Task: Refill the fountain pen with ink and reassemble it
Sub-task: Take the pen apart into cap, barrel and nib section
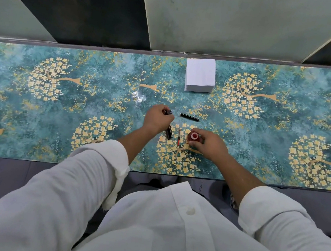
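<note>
Two hands work near the middle of the worktop (39, 112). Left hand (157, 119): grip curled shut round a small dark piece (169, 112), seemingly the bottle's cap; a black pen part (169, 131) lies just under the wrist. Centre: a thin tube (179, 136) with red ink, probably the converter, lies between the hands, touched by neither. Right hand (209, 143): fingers closed round the side of the open ink bottle (194, 136), steadying it upright. Beyond both, toward the far edge, lies another black pen part (189, 117), and a white paper stack (200, 75) sits at that edge. Step in hand, by judgement: bottle opened, filling not begun. Next move calls for shedding the cap, then lifting the tube to the bottle mouth.
</note>
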